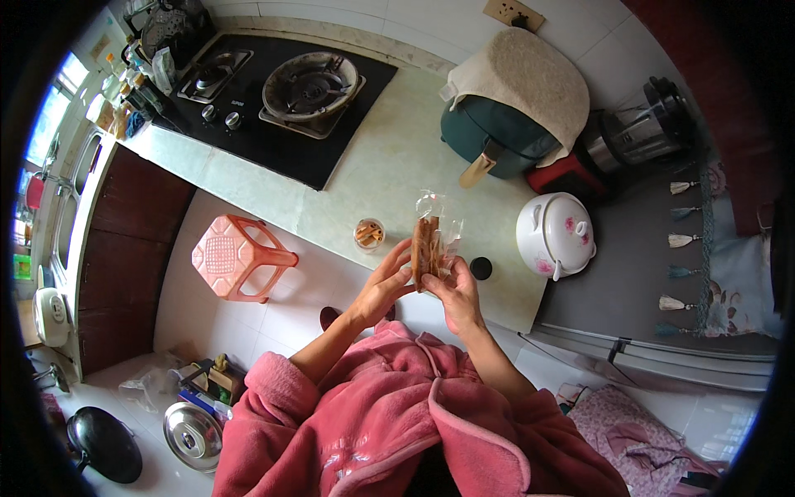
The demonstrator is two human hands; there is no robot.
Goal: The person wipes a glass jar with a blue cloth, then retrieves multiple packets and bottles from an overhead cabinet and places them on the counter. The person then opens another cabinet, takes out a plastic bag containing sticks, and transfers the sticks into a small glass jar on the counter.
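Observation:
Between my two hands is a clear plastic bag [452,239] of brown sticks [426,242] that look like cinnamon bark. My left hand [380,289] holds it from the left side, its thumb against the sticks and its fingers partly hidden behind. Thumb and fingers of my right hand [458,298] grip the lower right of the bag. Just left of the bag, an uncapped clear jar [369,236] with pieces of similar sticks stands on the counter. A round black lid [481,268] lies to the right of my right hand.
The pale counter [385,149] carries a gas hob [248,118] at the far left. A green cooker with a handle [497,136] sits under a cloth [528,74], near a blender [640,130] and white lidded pot [554,236]. A pink stool [227,258] stands on the floor.

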